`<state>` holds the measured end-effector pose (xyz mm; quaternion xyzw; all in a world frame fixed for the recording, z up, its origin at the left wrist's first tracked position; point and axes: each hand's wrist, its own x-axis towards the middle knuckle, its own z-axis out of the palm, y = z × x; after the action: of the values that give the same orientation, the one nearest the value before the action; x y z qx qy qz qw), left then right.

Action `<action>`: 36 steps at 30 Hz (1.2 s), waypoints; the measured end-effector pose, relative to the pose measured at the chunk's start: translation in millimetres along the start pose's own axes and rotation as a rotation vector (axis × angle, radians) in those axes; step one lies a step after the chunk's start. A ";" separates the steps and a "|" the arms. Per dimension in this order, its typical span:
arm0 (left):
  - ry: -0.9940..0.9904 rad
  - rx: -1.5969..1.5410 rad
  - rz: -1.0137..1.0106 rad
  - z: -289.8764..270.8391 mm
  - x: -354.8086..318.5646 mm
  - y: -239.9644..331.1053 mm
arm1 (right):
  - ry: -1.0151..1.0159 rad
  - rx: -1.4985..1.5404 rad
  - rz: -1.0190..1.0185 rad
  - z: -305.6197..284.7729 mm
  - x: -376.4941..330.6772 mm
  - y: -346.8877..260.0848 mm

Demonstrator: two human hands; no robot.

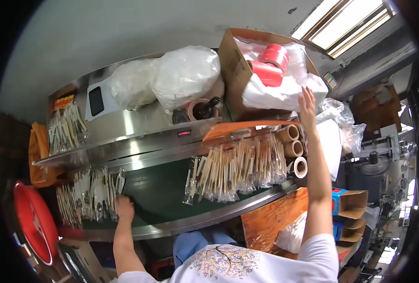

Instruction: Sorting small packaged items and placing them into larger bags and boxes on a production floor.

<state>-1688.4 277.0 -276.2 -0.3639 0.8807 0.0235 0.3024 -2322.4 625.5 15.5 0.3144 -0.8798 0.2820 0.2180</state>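
Note:
My left hand (125, 209) is at the right end of a row of clear packets of thin wooden sticks (89, 195) on the green belt. Its fingers are curled in by the last packet; what they hold, if anything, is hidden. My right arm reaches far forward. My right hand (307, 101), fingers stretched out, lies at the white plastic lining (270, 96) over the near right edge of a cardboard box (235, 78). Two red rolls (267, 74) sit on that lining. A second, larger row of stick packets (237, 170) lies right of the middle of the belt.
A steel shelf (129, 123) behind the belt carries bulging clear bags (186, 78), a phone (96, 101), a tape roll (201, 109) and more packets (67, 125). Cardboard tubes (293, 149) stack at right. A red round tub (35, 221) stands at left.

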 end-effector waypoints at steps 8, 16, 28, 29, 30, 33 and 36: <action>-0.170 0.070 -0.370 -1.3 44.8 -95.6 | -0.278 -0.018 0.249 39.2 82.4 7.1; -0.169 -1.601 0.722 -242.1 -70.8 160.7 | -0.274 0.556 0.460 -17.9 -28.0 -234.0; -0.022 -2.721 0.283 -235.0 -226.3 287.0 | -0.489 0.562 -0.044 -68.7 -214.6 -258.4; 0.071 -2.739 0.230 -221.8 -234.5 286.7 | -0.535 0.611 -0.085 -64.9 -230.4 -260.3; 0.193 -2.752 0.170 -213.0 -245.1 287.8 | -0.481 0.502 -0.162 -58.9 -245.4 -253.8; 0.367 -3.064 0.063 -171.3 -286.4 241.9 | -0.508 1.018 0.262 -24.8 -267.3 -258.9; 0.634 -3.313 0.425 -93.5 -368.1 154.7 | -1.116 1.286 0.237 -4.1 -257.9 -268.4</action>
<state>-1634.6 596.8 -25.2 0.1406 0.0351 -0.8183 0.5563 -1957.6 566.3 -29.7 0.3756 -0.5547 0.5508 -0.4978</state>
